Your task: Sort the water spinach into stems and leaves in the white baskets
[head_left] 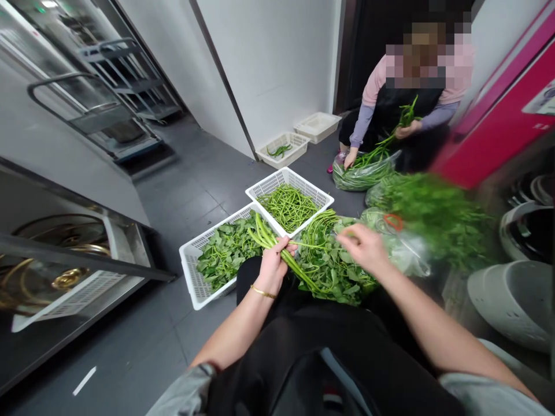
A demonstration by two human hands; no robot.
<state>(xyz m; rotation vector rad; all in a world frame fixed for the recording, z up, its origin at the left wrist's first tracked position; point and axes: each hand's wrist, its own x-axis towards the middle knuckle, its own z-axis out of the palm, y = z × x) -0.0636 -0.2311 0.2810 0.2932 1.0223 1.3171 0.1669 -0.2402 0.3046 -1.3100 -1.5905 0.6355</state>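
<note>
Green, slender stems, gathered into a loose bundle [265, 236], lie slantwise in the person's left hand [274, 261], whose fingers are curled around them. Its upper end reaches over a white, rectangular, slotted plastic basket [189, 283] filled with broad green leaves [225, 248]; its lower end crosses the near edge of a heaped pile of leafy green stalks [333, 271] in front of the person. Above that pile's right side, the right hand [366, 249] has its fingers drawn close together; blur hides whether they grip anything.

Just beyond, touching the leaf-filled basket, stands a second white slotted basket [309, 188] holding thin, leafless green stems [289, 207]. To the right of the pile lies a crumpled clear plastic bag [410, 248] with an orange-red ring [393, 222] on it.

Farther off, a co-worker in a black apron [405, 107] holds long green stalks [406, 114] in one hand and lowers the other to a clear bag of greens [359, 179].
</note>
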